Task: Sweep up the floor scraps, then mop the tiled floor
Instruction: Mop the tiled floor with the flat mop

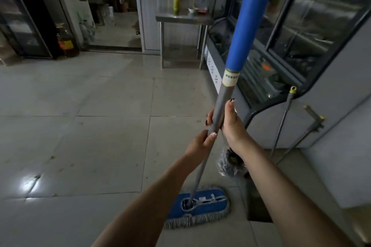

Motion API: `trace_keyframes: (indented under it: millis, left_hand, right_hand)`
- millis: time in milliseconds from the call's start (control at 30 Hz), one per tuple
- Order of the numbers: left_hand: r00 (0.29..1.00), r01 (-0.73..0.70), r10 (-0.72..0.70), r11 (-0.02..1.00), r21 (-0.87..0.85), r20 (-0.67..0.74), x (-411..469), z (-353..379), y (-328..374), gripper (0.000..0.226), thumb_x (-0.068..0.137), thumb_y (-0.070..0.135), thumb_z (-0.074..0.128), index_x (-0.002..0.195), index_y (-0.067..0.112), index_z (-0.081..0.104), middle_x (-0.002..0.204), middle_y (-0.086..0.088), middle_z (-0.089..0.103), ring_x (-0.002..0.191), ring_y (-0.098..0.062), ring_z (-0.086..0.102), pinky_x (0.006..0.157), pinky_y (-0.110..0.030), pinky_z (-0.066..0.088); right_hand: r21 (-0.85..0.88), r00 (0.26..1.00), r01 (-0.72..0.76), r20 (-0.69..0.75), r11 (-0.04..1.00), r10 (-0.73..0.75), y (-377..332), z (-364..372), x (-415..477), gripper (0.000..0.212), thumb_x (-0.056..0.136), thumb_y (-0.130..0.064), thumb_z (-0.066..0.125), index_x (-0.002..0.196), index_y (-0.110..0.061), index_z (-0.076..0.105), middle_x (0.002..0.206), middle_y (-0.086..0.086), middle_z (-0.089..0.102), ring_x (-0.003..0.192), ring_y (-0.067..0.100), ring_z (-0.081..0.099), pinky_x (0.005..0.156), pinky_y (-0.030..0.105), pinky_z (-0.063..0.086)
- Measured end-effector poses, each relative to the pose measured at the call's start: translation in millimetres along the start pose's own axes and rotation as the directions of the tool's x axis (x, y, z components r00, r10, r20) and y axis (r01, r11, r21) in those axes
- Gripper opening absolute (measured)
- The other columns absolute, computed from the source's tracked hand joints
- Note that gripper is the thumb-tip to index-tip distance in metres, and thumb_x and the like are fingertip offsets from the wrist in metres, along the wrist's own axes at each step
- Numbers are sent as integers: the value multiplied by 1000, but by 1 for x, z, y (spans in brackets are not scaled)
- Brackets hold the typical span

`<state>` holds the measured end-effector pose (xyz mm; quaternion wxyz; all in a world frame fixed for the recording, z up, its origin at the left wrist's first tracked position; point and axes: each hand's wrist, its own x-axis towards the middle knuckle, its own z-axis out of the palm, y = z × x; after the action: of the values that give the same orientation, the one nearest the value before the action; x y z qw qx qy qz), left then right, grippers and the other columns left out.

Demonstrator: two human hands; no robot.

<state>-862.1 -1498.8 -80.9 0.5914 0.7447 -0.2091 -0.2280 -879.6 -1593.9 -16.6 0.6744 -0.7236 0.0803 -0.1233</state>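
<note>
Mopping | left hand (199, 143), right hand (230, 124): grip closed round mop handle (225, 96) | mop pad (204, 205) below grip | next, likely: push across floor (90, 136)

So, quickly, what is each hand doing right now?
Left hand: grips the mop handle, on its grey part.
Right hand: grips the mop handle too, just above the left one.
</note>
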Motion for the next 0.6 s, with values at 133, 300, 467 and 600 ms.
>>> trace_keyframes:
  millis: [133,300,467,600]
  left_hand:
    - [993,117,-110,972,-203,50,-12,4,4,32,101,32,30,101,9,53,93,-8,49,93,-18,47,84,-27,39]
    - [944,320,-303,937,-138,131,-30,26,4,51,98,45,33,124,6,51,116,-11,53,101,-20,50,88,-36,44]
    - [787,615,-539,720,-321,300,-60,62,6,55,93,48,45,135,11,43,138,-13,48,92,-21,60,69,-29,52]
    - [760,642,-594,623,-446,263,-76,95,-4,79,83,31,69,147,18,24,141,-6,46,116,-18,52,95,-24,43]
  right_hand:
    - [95,997,-58,-52,994,63,0,-9,-16,75,64,-85,20,45,-24,58,51,-7,56,64,22,52,76,41,37]
    - [453,973,-133,-109,881,203,-1,-26,-47,84,96,-59,12,37,-19,56,42,-1,50,45,11,54,65,31,42]
    - [618,964,-158,-71,770,255,1,-53,-95,63,98,-36,24,45,-10,46,41,6,43,47,19,39,58,30,31]
    - [596,935,-298,25,745,354,2,-81,-129,84,98,-46,17,29,-7,44,35,9,39,38,17,39,55,30,27]
